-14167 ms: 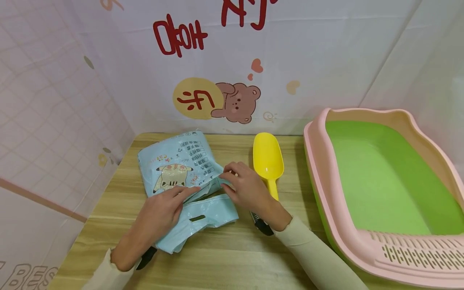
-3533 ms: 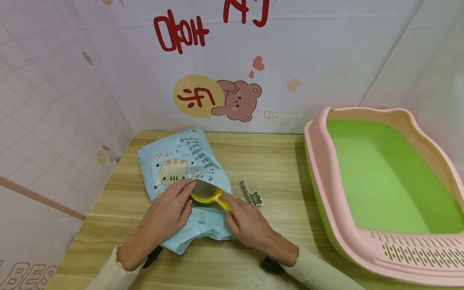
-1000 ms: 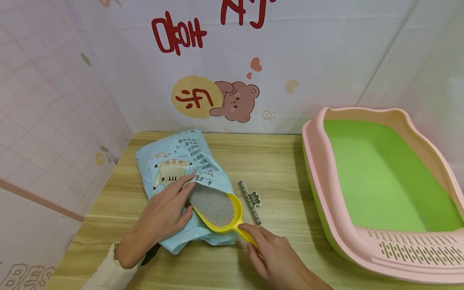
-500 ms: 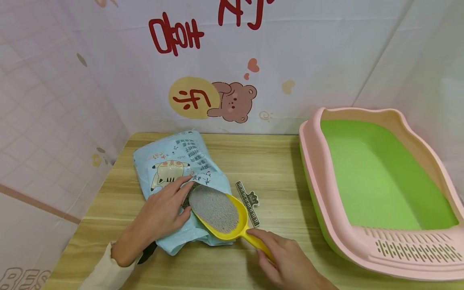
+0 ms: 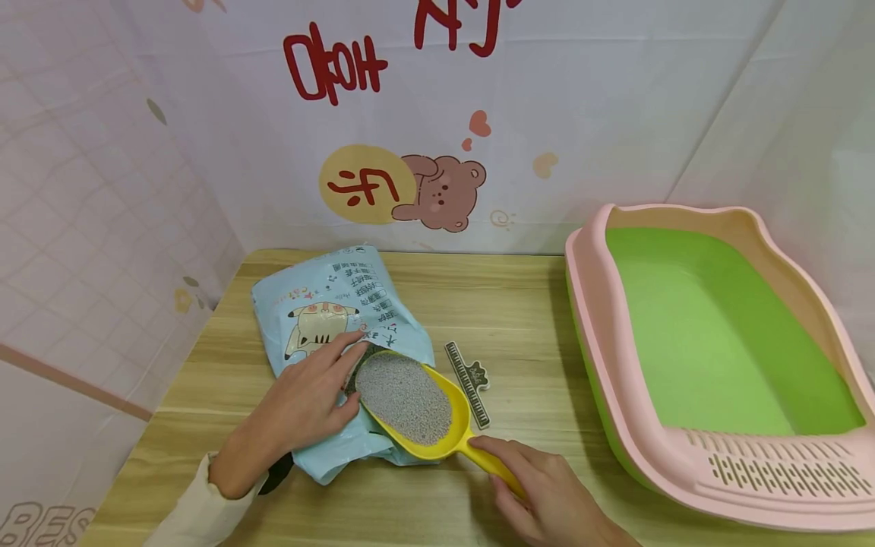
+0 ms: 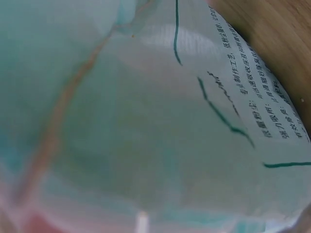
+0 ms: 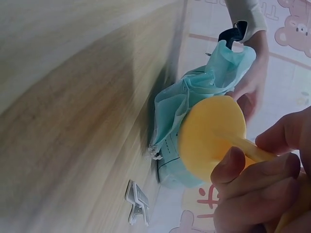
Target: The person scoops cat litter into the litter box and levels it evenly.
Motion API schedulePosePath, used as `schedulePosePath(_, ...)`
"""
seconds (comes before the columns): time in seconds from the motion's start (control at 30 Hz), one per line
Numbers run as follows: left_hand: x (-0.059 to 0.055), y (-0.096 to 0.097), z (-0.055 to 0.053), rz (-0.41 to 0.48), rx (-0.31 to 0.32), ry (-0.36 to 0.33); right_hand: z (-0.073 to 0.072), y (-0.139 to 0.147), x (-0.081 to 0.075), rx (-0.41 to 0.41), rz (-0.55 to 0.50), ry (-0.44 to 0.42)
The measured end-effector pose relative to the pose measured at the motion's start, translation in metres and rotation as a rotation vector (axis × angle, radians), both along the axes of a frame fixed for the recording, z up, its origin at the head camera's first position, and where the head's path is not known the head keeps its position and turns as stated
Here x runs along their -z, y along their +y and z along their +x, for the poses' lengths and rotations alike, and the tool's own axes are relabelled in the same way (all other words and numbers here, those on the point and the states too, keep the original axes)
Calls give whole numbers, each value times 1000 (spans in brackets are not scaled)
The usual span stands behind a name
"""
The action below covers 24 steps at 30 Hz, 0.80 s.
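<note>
My right hand [image 5: 547, 486] grips the handle of a yellow scoop [image 5: 458, 441] heaped with grey cat litter granules [image 5: 403, 395]. The scoop's front end lies at the mouth of a light blue cat litter bag [image 5: 342, 285], and its handle points toward the lower right. My left hand [image 5: 301, 403] holds the bag at the left side of its mouth, fingers on the upper lip and thumb lower down. The right wrist view shows the scoop's underside [image 7: 209, 138] beside the crumpled bag end [image 7: 189, 97]. Bag film [image 6: 146, 121] fills most of the left wrist view.
A sealing clip [image 5: 472, 387] with a dark ridged bar lies on the wooden table [image 5: 478, 289] right of the bag. At the right stands a green litter box with a pink rim [image 5: 608, 327] and a slotted front ledge [image 5: 786, 471]. A printed cloth wall rises behind.
Earlier the scoop lay on the table while both hands worked at the bag's folded mouth. Later the right hand held it inside the bag; since then it has drawn the filled scoop down and right.
</note>
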<state>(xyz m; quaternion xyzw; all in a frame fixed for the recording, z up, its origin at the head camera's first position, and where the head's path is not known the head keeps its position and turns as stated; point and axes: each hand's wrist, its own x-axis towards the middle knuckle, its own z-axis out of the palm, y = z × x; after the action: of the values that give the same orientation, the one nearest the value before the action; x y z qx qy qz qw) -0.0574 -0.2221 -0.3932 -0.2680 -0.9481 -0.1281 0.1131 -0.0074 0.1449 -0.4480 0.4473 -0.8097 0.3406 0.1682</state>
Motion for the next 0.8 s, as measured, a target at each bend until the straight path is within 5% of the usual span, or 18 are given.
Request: schedulePosePath(0.8,-1,-2,1,19,-8,-74,6,20,-5,-46,22,-1)
